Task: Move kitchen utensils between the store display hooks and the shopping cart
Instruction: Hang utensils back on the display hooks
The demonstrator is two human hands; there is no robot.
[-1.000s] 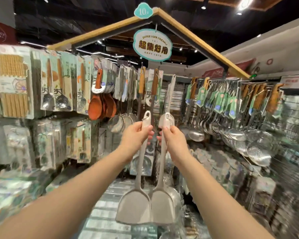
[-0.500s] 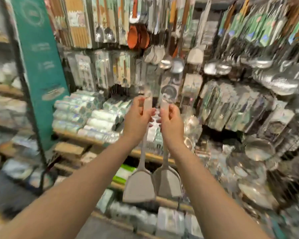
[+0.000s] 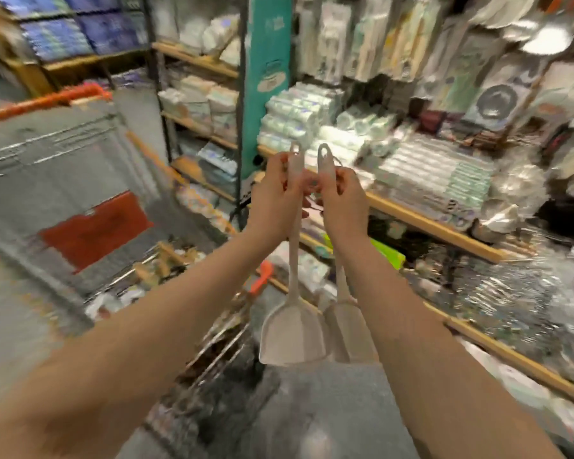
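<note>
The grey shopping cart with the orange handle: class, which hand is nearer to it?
Left. The left hand sits right of the grey shopping cart, closest to it; the right hand lies beyond the left, farther right.

No text, number or brand can be read, as the view is blurred throughout. Print is indicated on the teal banner [image 3: 266,54], in a pale oval patch at its middle and a smaller mark near its top edge, but no character can be resolved. The red panel [image 3: 96,226] on the wall of the shopping cart [image 3: 47,150] shows no legible marking. Labels on the packs [image 3: 444,173] along the shelf edge are reduced to smears.
</note>
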